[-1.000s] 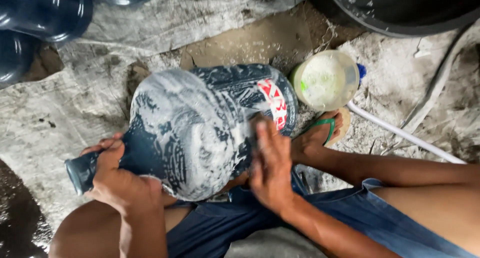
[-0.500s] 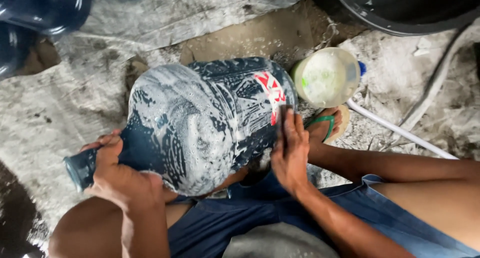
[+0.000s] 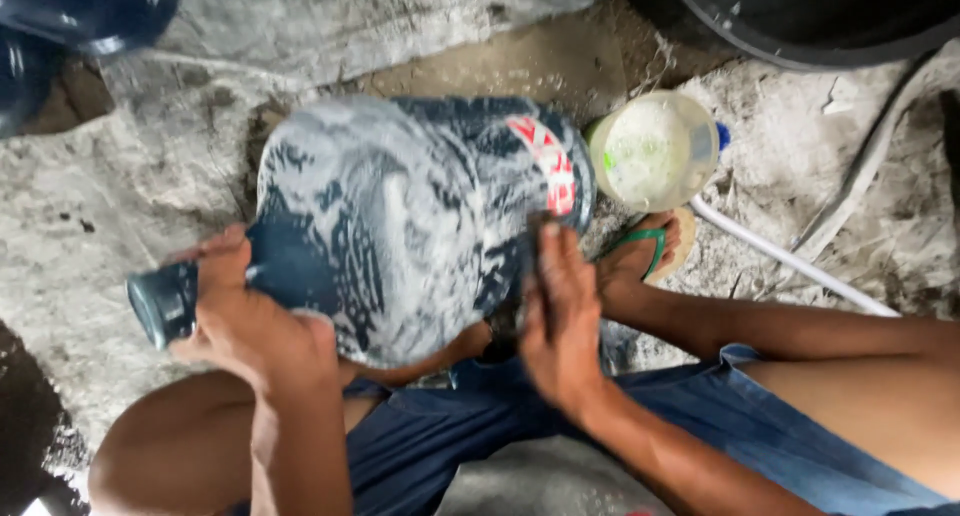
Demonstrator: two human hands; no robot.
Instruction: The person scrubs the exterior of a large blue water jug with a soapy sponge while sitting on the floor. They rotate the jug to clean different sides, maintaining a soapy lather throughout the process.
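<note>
Right hand [image 3: 562, 321] has slid back down the jug [image 3: 410, 221] from near the red label a moment ago; jug rolled slightly, neck now lower left. Left hand [image 3: 245, 321] is wrapped round the neck, fingers closed on it. Right hand lies flat on the soapy side, fingers together and extended, gripping nothing I can see. Jug lies on its side across the lap, over the floor [image 3: 80, 216].

Step, my read: scrubbing the outside, mid-stroke. Next likely needs a turn to reach unsoaped blue patches.

Unclear: any sponge under the right palm, jug underside, tub [image 3: 655, 151] contents. Motion blur throughout.
</note>
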